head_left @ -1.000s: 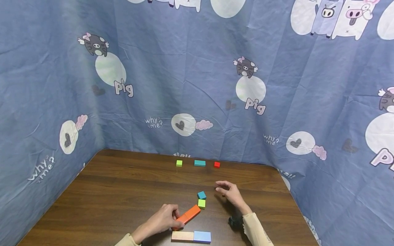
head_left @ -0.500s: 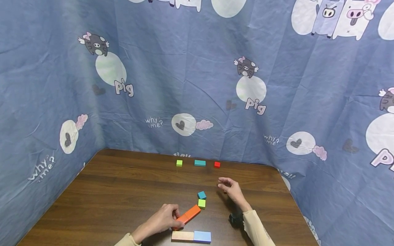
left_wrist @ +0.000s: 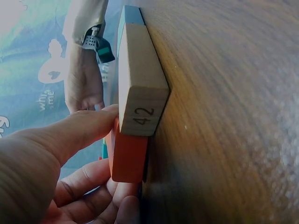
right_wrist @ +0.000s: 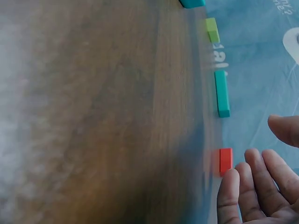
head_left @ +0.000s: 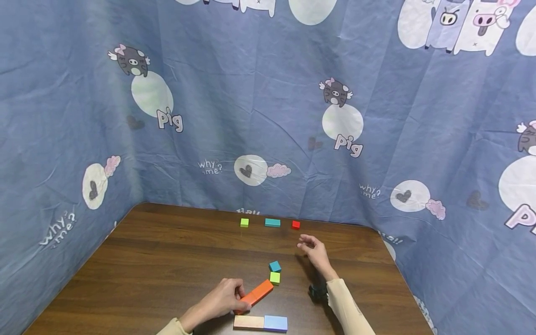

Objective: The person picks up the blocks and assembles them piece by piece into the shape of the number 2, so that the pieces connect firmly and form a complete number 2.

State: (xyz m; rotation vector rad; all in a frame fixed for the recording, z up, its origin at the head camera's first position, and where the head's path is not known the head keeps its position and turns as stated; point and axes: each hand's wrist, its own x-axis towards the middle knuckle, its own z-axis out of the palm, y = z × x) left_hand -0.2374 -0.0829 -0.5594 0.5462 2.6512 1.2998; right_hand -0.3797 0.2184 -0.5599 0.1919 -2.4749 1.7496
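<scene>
My left hand [head_left: 222,298] pinches the near end of an orange wooden block [head_left: 259,291] between thumb and fingers; a faint seam crosses the orange strip, which lies slanted. Its far end comes close to a lime green cube [head_left: 274,278], with a teal cube [head_left: 275,266] just behind. In front of it lie a plain wood block [head_left: 249,322] and a blue block [head_left: 276,323], end to end; the plain one bears the number 42 in the left wrist view. My right hand [head_left: 315,251] hovers with nothing in its relaxed fingers, short of a red block [head_left: 296,224].
Along the back of the brown table [head_left: 167,260] stand a lime green block [head_left: 244,223], a teal oblong block [head_left: 272,223] and the red one. A blue patterned cloth [head_left: 259,116] hangs behind and at both sides. A dark wrist device [head_left: 318,294] sits under the right forearm.
My right hand has moved away over the table toward the red block at the back. The left hand and the blocks have stayed in place.
</scene>
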